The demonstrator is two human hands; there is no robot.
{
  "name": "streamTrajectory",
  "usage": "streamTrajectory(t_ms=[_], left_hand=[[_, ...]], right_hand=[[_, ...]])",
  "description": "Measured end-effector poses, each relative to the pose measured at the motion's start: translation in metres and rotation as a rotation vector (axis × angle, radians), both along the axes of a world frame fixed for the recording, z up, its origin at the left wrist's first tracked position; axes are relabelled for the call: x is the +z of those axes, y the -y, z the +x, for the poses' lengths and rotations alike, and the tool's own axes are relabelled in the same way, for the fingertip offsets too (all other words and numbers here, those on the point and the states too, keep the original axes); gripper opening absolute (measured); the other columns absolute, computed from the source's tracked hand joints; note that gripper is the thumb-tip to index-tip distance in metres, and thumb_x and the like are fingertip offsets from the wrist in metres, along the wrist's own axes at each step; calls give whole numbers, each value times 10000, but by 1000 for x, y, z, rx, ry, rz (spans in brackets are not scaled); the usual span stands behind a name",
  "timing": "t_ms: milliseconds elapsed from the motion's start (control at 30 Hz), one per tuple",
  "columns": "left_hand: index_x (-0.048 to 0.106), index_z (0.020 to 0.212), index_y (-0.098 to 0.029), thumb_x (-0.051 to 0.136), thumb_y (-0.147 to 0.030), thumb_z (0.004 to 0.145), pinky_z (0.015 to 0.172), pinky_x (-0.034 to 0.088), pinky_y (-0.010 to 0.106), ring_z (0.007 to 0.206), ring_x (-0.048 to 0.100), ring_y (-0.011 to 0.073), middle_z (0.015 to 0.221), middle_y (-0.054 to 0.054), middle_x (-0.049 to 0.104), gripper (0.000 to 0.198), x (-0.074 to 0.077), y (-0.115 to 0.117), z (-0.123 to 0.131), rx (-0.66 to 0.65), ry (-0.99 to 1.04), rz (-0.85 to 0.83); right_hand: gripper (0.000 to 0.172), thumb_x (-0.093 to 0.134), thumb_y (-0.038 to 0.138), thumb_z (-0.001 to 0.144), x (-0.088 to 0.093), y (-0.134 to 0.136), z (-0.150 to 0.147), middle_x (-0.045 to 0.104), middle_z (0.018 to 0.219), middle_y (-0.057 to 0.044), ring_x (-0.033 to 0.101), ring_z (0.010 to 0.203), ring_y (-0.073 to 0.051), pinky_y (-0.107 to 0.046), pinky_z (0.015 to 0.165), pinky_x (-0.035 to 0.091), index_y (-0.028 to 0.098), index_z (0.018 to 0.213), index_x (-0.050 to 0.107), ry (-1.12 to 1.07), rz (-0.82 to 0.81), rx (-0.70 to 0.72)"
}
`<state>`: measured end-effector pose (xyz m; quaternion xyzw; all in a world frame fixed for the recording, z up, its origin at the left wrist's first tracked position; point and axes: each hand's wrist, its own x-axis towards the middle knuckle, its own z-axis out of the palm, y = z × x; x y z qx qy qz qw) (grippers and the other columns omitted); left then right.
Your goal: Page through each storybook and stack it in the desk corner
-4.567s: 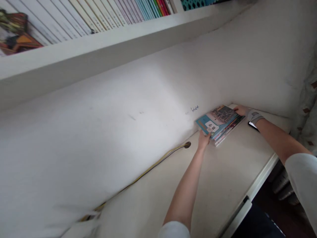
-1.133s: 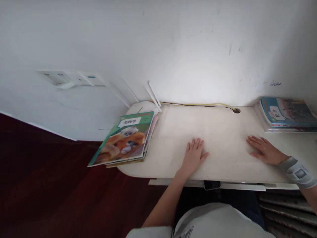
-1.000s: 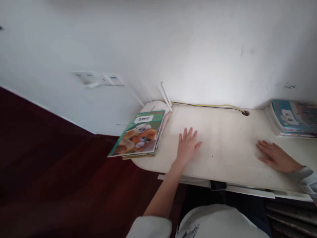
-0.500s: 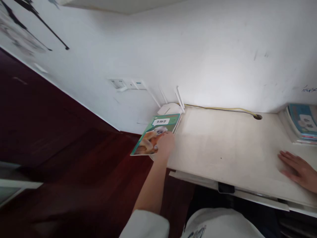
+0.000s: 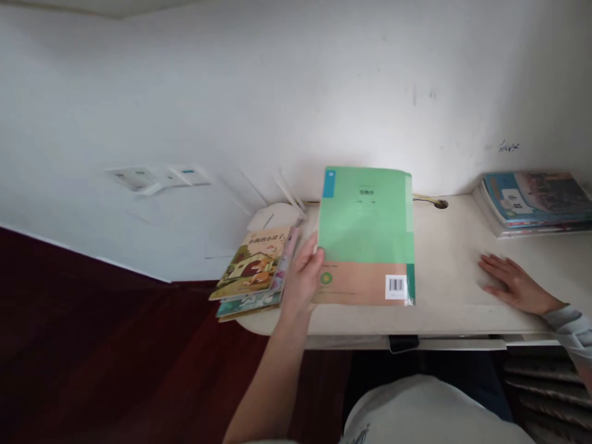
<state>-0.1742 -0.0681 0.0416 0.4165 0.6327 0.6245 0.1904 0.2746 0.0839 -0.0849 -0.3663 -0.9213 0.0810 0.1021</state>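
Note:
My left hand grips a green and brown textbook by its left edge, thumb on the near face. The book's back cover faces me, with a barcode at the lower right corner. It is raised over the desk. Left of that hand lies a small pile of picture books, partly past the desk's left end; the top one shows a little house. My right hand rests flat on the desk top, fingers stretched out and holding nothing.
A white router with upright antennas stands behind the picture books. At the right back is a stack of books. A cable hole is near the wall, and sockets are at the left. A dark object shows under the desk's front edge.
My left hand has lifted the textbook off the left pile, brought it right and turned it back cover up, uncovering the picture books. The view has shifted right; my right hand still rests on the desk.

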Motion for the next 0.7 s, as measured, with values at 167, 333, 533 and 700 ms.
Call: streamTrajectory(t_ms=[167,333,533,700], left_hand=[[431,1353,-158,534,-572,759,846,509,352,1024,630,241,1151,113,656,732,-58,-28,10,-267,201,-203],[486,1297,-139,597,-576,687,784,520,358,923,664,236,1065,116,688,758,-92,-32,-13,-272,336,-291],[547,1226,-125,555,-476,734,815,503,352,913,657,217,1024,116,695,604,-100,-32,-24,-201,84,-386],[570,1197,-132,484,-318,770,873,474,370,941,636,211,1050,107,684,474,-97,-32,-27,-130,-209,-454]], right_hand=[[629,432,576,854,5,1,-2,341,1475,-66,275,1363,-279,-544,1084,235,306,1416,350,20,-21,-1],[627,433,568,859,6,3,-3,331,1479,-54,277,1363,-273,-538,1086,236,317,1424,330,5,-15,0],[628,444,555,860,4,3,-2,336,1478,-49,282,1363,-272,-539,1086,234,318,1428,320,18,-4,-4],[635,437,563,861,4,3,-2,337,1478,-56,279,1364,-272,-532,1089,229,309,1430,317,16,-1,-9]])
